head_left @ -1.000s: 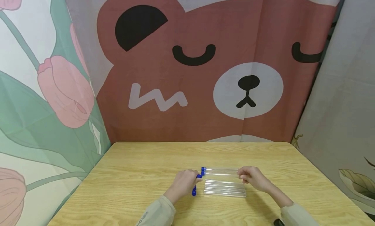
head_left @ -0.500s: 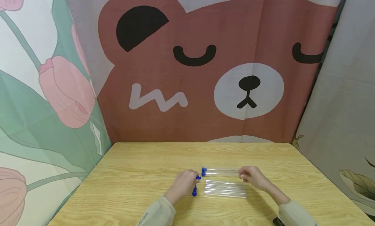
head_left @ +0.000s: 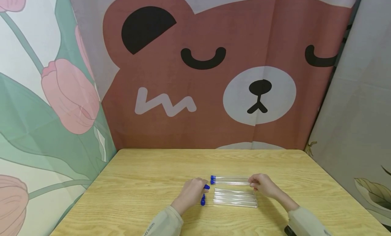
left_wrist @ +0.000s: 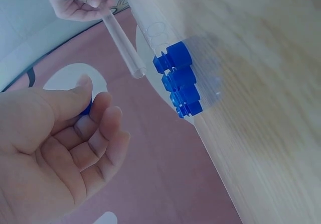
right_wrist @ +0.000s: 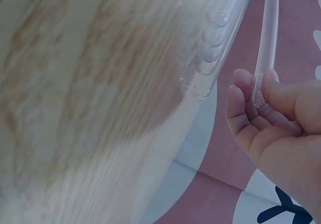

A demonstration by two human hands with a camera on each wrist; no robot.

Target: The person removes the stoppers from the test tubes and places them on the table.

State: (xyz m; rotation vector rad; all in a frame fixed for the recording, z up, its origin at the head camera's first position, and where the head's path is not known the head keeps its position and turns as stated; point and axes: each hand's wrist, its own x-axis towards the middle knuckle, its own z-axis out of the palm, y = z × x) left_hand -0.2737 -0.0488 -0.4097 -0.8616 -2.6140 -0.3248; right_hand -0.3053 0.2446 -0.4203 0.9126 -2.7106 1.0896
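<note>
I face a hanging cloth [head_left: 87, 32] printed with a big reddish-brown bear [head_left: 207, 86]. On my left hangs another, with pink tulips [head_left: 71, 96] and green leaves [head_left: 27, 117]; on my right, a greyish curtain [head_left: 357, 110]. Before me stands a pale wood-grain table [head_left: 146, 171], its far corners rounded, under soft light.

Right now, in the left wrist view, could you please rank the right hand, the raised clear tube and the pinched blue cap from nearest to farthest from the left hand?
1. Pinched blue cap: held by the left hand.
2. Raised clear tube: beyond the cap, open end toward the left hand.
3. Right hand: upper left, gripping the tube's far end.
</note>
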